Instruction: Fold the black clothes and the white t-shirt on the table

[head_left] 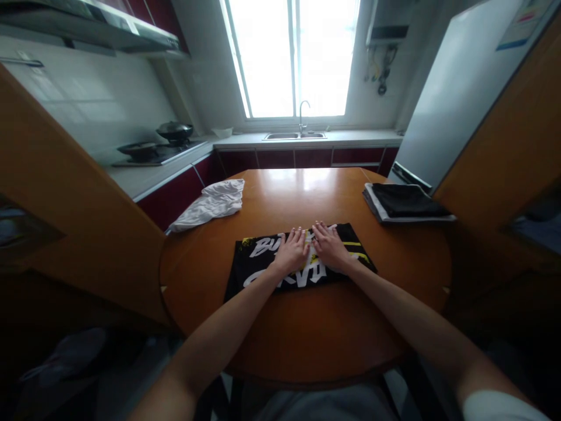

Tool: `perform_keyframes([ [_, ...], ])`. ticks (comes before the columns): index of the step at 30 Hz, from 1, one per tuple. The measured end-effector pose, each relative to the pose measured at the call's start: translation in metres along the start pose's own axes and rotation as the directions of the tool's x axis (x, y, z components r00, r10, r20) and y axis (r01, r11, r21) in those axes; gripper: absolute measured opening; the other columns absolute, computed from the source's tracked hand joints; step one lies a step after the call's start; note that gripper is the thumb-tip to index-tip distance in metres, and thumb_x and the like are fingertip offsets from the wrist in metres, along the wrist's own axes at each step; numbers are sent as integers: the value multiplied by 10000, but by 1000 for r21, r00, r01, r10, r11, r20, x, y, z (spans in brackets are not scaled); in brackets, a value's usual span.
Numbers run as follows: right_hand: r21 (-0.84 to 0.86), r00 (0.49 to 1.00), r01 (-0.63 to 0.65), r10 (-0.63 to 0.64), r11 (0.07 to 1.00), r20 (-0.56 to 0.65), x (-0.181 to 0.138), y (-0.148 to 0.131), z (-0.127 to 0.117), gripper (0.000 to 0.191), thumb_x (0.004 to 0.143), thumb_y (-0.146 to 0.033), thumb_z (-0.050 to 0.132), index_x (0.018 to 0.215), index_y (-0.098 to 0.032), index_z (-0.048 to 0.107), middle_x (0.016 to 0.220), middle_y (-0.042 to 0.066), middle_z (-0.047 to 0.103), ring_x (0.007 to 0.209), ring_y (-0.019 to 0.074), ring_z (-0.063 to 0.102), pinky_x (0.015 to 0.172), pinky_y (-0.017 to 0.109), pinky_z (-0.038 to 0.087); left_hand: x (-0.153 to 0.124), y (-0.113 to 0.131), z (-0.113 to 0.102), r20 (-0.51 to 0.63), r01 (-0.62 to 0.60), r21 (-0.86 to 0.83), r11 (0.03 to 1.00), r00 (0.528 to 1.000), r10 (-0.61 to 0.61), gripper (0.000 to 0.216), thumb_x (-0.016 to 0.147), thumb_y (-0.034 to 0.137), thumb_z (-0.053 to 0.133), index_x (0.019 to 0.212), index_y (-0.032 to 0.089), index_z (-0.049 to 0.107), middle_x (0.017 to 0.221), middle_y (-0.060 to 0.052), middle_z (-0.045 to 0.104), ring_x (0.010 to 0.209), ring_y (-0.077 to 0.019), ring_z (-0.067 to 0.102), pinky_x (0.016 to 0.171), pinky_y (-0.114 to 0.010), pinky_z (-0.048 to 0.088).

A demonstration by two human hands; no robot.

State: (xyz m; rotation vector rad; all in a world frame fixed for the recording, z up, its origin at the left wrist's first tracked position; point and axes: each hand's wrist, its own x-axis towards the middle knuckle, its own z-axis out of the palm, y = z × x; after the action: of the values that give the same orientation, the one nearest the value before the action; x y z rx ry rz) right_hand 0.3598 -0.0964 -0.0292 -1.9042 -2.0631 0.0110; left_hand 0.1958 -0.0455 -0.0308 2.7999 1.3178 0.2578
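Observation:
A black garment with white and yellow lettering lies folded into a wide strip on the round wooden table. My left hand rests flat on its middle, fingers stretched out and pointing away from me. My right hand lies flat beside it, almost touching, fingers also stretched out. Both palms press on the cloth and hold nothing.
A crumpled white cloth lies at the table's far left edge. A stack of folded dark and grey clothes sits at the far right. Behind are a counter with a sink, a stove with pans, and a fridge at right.

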Motion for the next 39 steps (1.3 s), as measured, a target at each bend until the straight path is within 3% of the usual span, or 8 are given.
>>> perform_keyframes([
  [4,10,995,-55,54,998,83,3,3,7,630,1027,-412,318,1576,-104,351,1663,122,264,1549,244,195,1246,468,127,1,-2,2,24,-2,8,1000,1000,2,581,1036,365,309,1570,142,361,1653,-133,291,1541,-305,229,1227,-577,207],
  [10,-32,985,-160,162,987,51,5,19,1,665,1043,-489,276,1573,-94,352,1660,143,262,1550,253,183,1248,494,66,0,1,-5,40,10,4,1000,999,-10,595,1034,371,294,1574,128,349,1660,-128,270,1547,-297,210,1232,-562,202],
  [18,-65,930,-369,368,927,-19,5,39,-10,681,1046,-456,258,1565,-20,328,1658,201,230,1546,292,188,1239,512,103,0,1,-7,59,25,-15,1000,998,-24,596,1034,383,287,1575,139,344,1665,-121,260,1552,-287,194,1234,-558,196],
  [23,-49,979,-196,192,979,-75,3,19,-8,627,1031,-363,291,1559,-29,344,1659,187,239,1547,256,194,1247,465,88,1,-1,-3,45,13,-1,1000,999,-13,586,1032,382,301,1576,169,349,1662,-112,277,1546,-287,219,1231,-558,199],
  [26,3,998,-66,66,998,-25,2,4,-1,614,1019,-335,302,1563,-54,350,1664,149,245,1549,229,190,1249,442,111,2,-2,-3,46,10,-1,1000,999,-10,586,1029,381,313,1573,166,354,1659,-111,287,1542,-289,229,1232,-554,200],
  [29,34,998,-33,31,999,51,2,0,5,621,1023,-378,312,1574,-94,349,1665,122,256,1552,226,181,1249,453,112,2,-2,-3,47,12,-10,1000,999,-12,591,1030,384,310,1570,149,354,1658,-117,288,1541,-290,231,1232,-554,199],
  [35,-43,975,-212,214,976,66,7,26,-1,664,1044,-469,271,1575,-75,335,1666,165,225,1553,254,169,1245,501,66,2,-1,-3,51,22,-23,999,998,-21,593,1030,390,305,1575,163,348,1665,-108,270,1550,-280,204,1238,-546,190],
  [39,-52,926,-372,374,927,42,8,49,-9,695,1046,-481,234,1574,-36,315,1662,188,229,1551,283,169,1236,526,113,2,-1,-3,59,27,-29,999,998,-25,597,1029,398,302,1581,174,337,1669,-101,260,1552,-281,198,1241,-545,183],
])
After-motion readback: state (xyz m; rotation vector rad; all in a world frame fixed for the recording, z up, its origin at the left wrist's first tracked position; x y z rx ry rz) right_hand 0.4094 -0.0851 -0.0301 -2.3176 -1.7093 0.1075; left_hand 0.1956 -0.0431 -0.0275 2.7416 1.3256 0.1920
